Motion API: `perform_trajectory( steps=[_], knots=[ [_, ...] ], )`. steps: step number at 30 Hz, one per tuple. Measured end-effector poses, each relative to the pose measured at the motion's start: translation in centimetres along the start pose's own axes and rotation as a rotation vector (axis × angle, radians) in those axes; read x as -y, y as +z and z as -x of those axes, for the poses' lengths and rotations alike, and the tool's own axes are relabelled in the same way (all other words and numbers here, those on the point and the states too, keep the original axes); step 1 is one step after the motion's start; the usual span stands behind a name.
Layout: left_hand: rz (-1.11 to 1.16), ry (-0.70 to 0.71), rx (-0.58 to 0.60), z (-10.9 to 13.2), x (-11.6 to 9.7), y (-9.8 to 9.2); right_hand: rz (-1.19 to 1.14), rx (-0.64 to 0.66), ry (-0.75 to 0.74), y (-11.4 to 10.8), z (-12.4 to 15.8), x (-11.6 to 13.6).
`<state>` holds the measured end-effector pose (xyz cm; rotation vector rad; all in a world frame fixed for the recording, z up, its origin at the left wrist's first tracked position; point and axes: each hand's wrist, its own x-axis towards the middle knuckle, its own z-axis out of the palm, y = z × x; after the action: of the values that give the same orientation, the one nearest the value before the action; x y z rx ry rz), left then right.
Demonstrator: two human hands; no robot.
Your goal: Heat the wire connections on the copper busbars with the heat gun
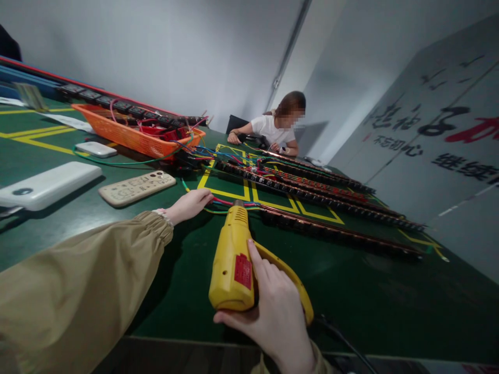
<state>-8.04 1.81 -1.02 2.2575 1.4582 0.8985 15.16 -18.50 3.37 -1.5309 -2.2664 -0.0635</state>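
Just an orange basket (117, 136) of parts, beige remote (136, 188), white power bank (47, 185), and a coworker (273, 130) sitting way down the table.

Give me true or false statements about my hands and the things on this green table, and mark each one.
The right hand grips a yellow heat gun. True.
The left hand rests on the beige remote. False: it is closed on the coloured wires; the remote lies apart.
The orange basket sits on the green table. True.
The heat gun's nozzle points back at the wearer. False: it points away, toward the wires.
Nobody else is at the table. False: another person sits at the far end.
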Motion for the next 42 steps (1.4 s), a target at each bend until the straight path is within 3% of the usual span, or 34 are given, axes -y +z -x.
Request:
perform_trajectory(
  steps=[8,16,25,33,42],
  knots=[
    [0.027,0.051,-0.039,-0.3,0.4,0.1,0.005,-0.048,-0.081,1.0,-0.8,1.9],
    [0.076,0.004,-0.045,0.0,0.2,0.0,-0.076,0.027,-0.048,1.1,-1.1,2.0],
    [-0.022,0.028,-0.042,0.2,0.3,-0.3,-0.074,-0.025,-0.051,0.5,-0.2,0.3],
    [-0.030,0.009,-0.054,0.3,0.4,-0.3,-0.004,-0.088,0.062,0.0,1.1,-1.9],
    [-0.031,-0.003,-0.038,0.2,0.4,-0.1,0.063,-0.122,0.061,0.1,1.3,-2.3]
  ],
)
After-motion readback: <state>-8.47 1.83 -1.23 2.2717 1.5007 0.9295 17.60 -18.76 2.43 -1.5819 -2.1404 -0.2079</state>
